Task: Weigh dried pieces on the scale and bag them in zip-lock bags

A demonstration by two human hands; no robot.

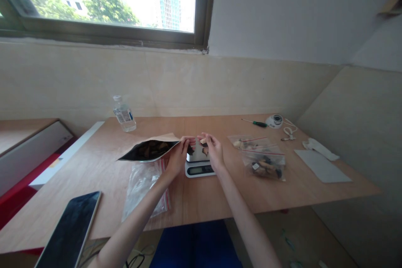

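My right hand (214, 150) is closed on a small pale-brown dried slice (204, 142), held over a small digital scale (201, 170). My left hand (181, 154) reaches over the scale's left side, its fingers bent around what looks like a dark dried piece (190, 150). Another brown dried slice (205, 151) shows on the scale's metal plate, below my right fingers. Beside my left hand stands an open pouch (163, 137) with a dark lining and dark brown pieces inside; its right corner meets that hand. The scale's display is too small to read.
A clear zip bag (141, 184) lies left of the scale, and bags of dried pieces (266, 165) lie to the right. A phone (72, 228) overhangs the front-left edge. Further back are a bottle (124, 115), a screwdriver (259, 124), a camera (274, 121) and white paper (322, 166).
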